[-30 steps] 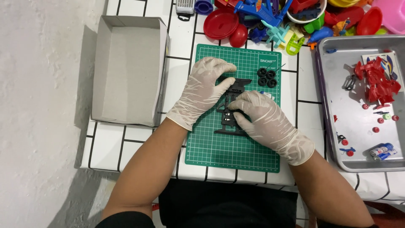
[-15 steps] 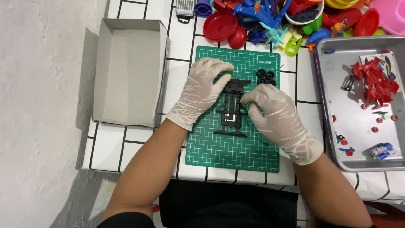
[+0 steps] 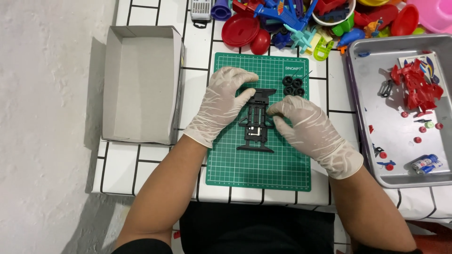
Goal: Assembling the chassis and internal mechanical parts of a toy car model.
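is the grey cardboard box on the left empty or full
Empty: the cardboard box lies open-topped and only its bare grey bottom and walls show inside.

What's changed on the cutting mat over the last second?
The right hand slid off the black chassis to its right side, uncovering it; only its fingertips touch the frame now. The left hand stayed at the chassis's upper left. The four black wheels and the green mat are unmoved.

light: bright, even, perhaps overhead | shadows: soft, left of cardboard box (image 3: 141, 84) | focus: sharp | glare: none
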